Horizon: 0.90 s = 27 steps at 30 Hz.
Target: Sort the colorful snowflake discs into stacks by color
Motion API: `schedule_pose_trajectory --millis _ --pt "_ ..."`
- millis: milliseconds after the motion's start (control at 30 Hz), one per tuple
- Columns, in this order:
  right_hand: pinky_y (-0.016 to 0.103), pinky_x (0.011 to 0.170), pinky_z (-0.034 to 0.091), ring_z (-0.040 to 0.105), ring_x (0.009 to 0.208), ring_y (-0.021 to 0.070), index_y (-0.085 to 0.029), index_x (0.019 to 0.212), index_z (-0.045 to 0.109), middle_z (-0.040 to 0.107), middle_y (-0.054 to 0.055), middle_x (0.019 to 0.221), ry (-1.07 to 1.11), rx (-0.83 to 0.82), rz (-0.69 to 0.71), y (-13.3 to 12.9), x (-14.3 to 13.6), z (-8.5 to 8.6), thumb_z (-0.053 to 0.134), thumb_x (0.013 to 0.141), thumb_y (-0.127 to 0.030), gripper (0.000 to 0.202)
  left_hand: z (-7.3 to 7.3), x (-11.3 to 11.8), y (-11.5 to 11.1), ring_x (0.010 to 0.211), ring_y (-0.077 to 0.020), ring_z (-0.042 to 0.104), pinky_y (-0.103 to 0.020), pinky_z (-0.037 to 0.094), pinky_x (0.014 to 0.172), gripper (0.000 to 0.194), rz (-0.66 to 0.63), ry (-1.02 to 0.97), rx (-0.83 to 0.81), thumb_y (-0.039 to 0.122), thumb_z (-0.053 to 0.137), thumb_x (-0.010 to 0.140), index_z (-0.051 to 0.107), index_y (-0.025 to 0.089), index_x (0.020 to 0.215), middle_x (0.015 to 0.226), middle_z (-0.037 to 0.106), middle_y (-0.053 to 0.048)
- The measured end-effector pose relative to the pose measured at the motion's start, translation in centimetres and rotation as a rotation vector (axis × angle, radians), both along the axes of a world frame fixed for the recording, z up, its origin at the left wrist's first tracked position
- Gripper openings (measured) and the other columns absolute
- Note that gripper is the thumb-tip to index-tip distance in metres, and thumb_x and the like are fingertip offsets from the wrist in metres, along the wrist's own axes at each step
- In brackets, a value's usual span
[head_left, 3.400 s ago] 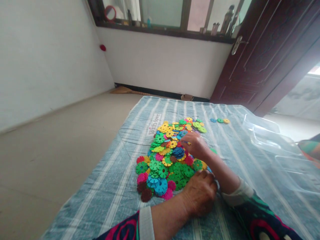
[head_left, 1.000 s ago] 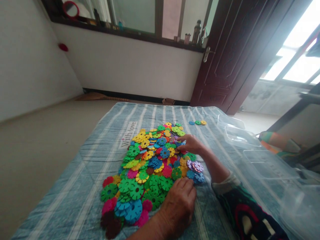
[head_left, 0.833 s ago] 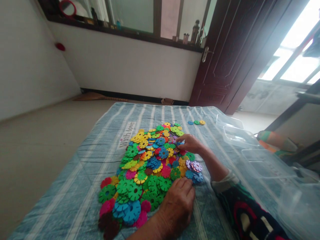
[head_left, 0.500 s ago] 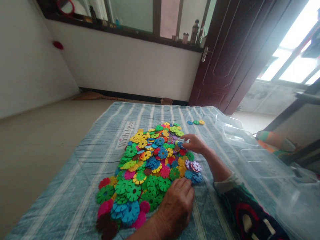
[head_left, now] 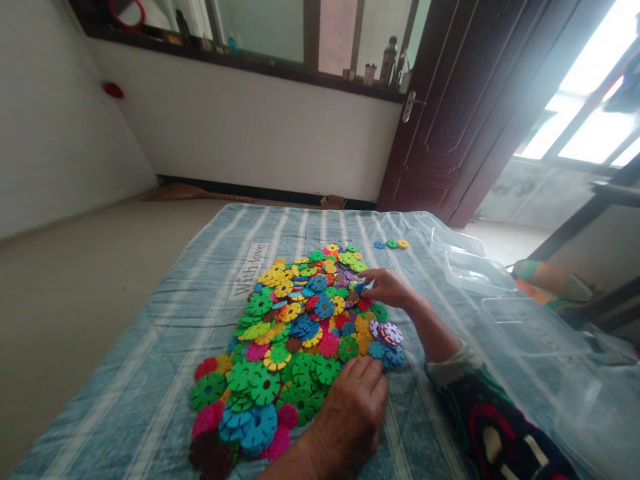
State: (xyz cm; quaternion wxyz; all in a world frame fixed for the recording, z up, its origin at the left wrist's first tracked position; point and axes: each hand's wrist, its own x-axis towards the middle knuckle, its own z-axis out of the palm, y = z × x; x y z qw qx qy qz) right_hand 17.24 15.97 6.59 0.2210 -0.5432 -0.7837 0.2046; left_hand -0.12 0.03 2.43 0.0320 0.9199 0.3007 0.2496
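Observation:
A heap of colourful plastic snowflake discs (head_left: 304,325), notched round their rims, spreads over the striped cloth. At its right side my right hand (head_left: 390,288) reaches in, thumb and forefinger closed on a blue snowflake disc (head_left: 361,288) at the heap's edge. My left hand (head_left: 356,403) rests at the near right of the heap with its fingers curled down; the fingertips are hidden, so what they hold cannot be seen. Pale purple discs (head_left: 392,333) and blue discs (head_left: 393,355) lie just beyond it.
Blue, green and yellow discs (head_left: 391,244) lie in a row at the far right of the striped cloth (head_left: 165,347). Several clear plastic containers (head_left: 530,327) line the right side. A dark red door (head_left: 440,113) stands behind.
The thumb and forefinger of my right hand have closed in slightly at the blue disc, which now looks more tilted. My left hand stays in place.

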Motion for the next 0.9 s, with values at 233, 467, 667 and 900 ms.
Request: schedule_pose_trajectory --millis 233,467,667,900 --pt "0.029 0.076 0.046 0.063 0.085 0.0187 -0.022 0.115 0.065 0.069 0.006 0.107 -0.115 0.065 0.052 0.0 -0.7 0.4 0.066 0.071 -0.026 0.044 0.4 0.0 -0.1 0.1 -0.0242 0.057 -0.04 0.049 0.091 0.022 0.003 0.011 -0.026 0.009 0.047 0.076 0.059 0.012 0.093 0.102 0.063 -0.013" --pt "0.026 0.074 0.044 0.062 0.086 0.0191 -0.02 0.113 0.065 0.069 0.006 0.098 -0.184 0.09 0.085 -0.8 -1.2 1.0 0.061 0.07 -0.023 0.043 0.0 0.0 0.0 0.1 -0.0249 0.057 -0.042 0.05 0.089 0.024 0.007 -0.029 -0.015 0.009 0.046 0.076 0.059 0.013 0.096 0.104 0.063 -0.013" --pt "0.028 0.079 0.045 0.062 0.086 0.0183 -0.017 0.123 0.057 0.068 0.007 0.098 -0.13 0.2 -0.071 2.3 1.5 1.2 0.056 0.067 -0.015 0.056 -1.5 0.2 0.3 0.099 -0.0253 0.058 -0.04 0.051 0.088 0.02 0.017 -0.091 0.063 0.011 0.049 0.077 0.059 0.014 0.094 0.105 0.063 -0.012" --pt "0.029 0.082 0.044 0.061 0.094 0.0208 -0.015 0.128 0.051 0.068 0.009 0.103 -0.282 0.231 -0.123 11.5 5.7 1.5 0.056 0.067 -0.011 0.061 -3.4 0.5 0.9 0.092 -0.0212 0.06 -0.034 0.052 0.082 0.016 0.068 -0.203 0.27 0.013 0.044 0.085 0.06 0.016 0.086 0.096 0.066 -0.008"
